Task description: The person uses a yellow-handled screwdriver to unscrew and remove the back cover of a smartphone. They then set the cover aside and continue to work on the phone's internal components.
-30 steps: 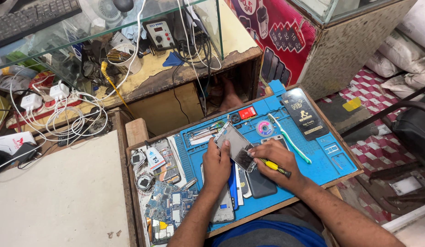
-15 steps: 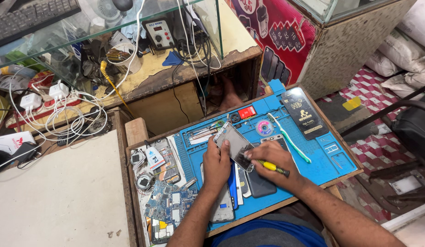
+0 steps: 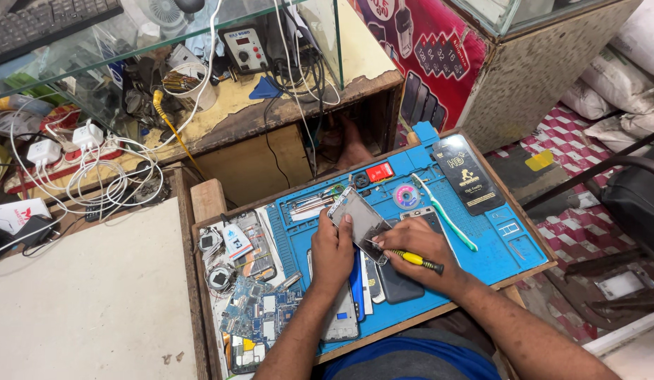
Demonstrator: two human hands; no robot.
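My left hand [image 3: 332,255] grips the near end of an opened phone [image 3: 357,219] and holds it tilted over the blue repair mat [image 3: 496,243]. My right hand [image 3: 416,252] holds a yellow-handled screwdriver [image 3: 416,261] with its tip against the phone's lower part. Under my hands lie a dark phone [image 3: 397,285] and other flat phone parts [image 3: 341,317].
On the mat lie a green-and-white toothbrush [image 3: 445,213], a black flat package [image 3: 468,174], a red box [image 3: 380,172], a small spool [image 3: 406,196] and tweezers [image 3: 309,204]. Circuit boards [image 3: 253,313] fill the tray's left. White slab [image 3: 87,302] at left; cables, chargers [image 3: 84,137] and a soldering station [image 3: 246,49] behind.
My hands keep the same grip on the phone and screwdriver; the screwdriver has shifted only slightly against the phone.
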